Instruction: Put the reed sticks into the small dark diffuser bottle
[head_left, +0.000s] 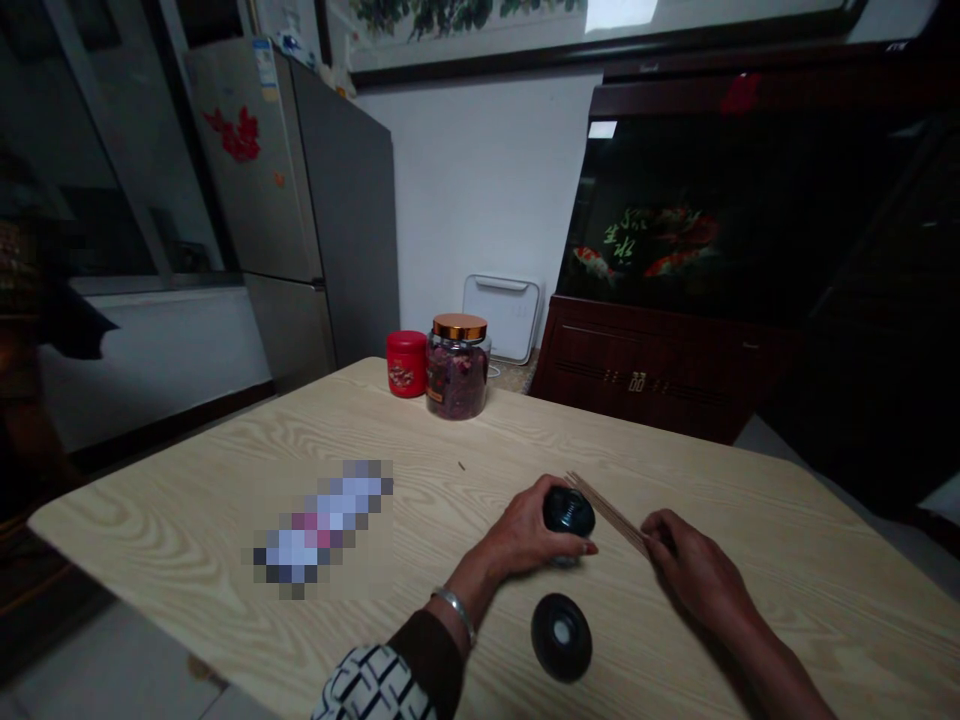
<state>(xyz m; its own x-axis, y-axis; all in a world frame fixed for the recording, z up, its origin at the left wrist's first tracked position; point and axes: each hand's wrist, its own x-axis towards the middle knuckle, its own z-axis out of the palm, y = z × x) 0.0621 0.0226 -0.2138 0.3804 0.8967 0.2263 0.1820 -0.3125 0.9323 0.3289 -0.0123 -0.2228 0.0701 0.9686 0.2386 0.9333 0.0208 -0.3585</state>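
My left hand (pixel 525 530) is wrapped round a small dark glossy round container (pixel 568 512) over the middle of the table. Its fingers curve over the far side and the thumb lies along the near side. Between the fingertips of my right hand (pixel 697 570) are several thin brown incense sticks (pixel 607 508), pointing up and left past the container. Nearer to me lies a dark round disc (pixel 577 645) with a pale centre, perhaps a lid; it touches neither hand. A tiny brown fragment (pixel 462 466) rests further back on the wood.
A blurred-out long packet (pixel 322 530) lies on the left of the light wooden table (pixel 225 490). At its far edge stand a red canister (pixel 407 365) and a clear jar (pixel 457 375) with a copper-coloured lid. Behind are a fridge (pixel 345 220) and a fish tank (pixel 675 230).
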